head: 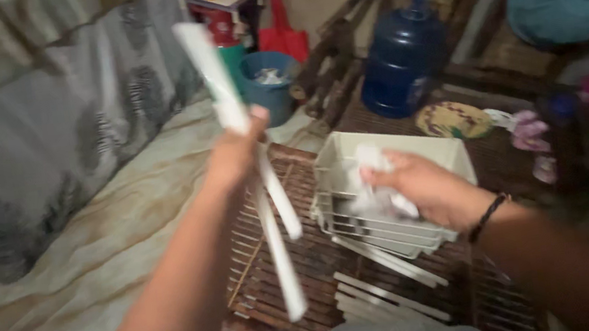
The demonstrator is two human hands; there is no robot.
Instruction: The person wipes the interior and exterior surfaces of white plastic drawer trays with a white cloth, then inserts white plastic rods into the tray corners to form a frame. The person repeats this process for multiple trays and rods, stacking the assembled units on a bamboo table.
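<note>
My left hand (235, 152) is raised above a low wooden slatted table (287, 262) and grips a bundle of long white plastic strips (250, 163), which stick out above and below the fist and look blurred. My right hand (426, 186), with a dark band at the wrist, holds a crumpled white cloth (378, 182) over the front rim of a white plastic basket (392, 176). More white strips (390, 291) lie on the table below the basket.
A large blue water jug (404, 60) stands behind the basket, next to a round woven mat (453, 120). A blue bucket (269, 87) and a red item sit at the back. A patterned sheet (48, 142) covers the left side.
</note>
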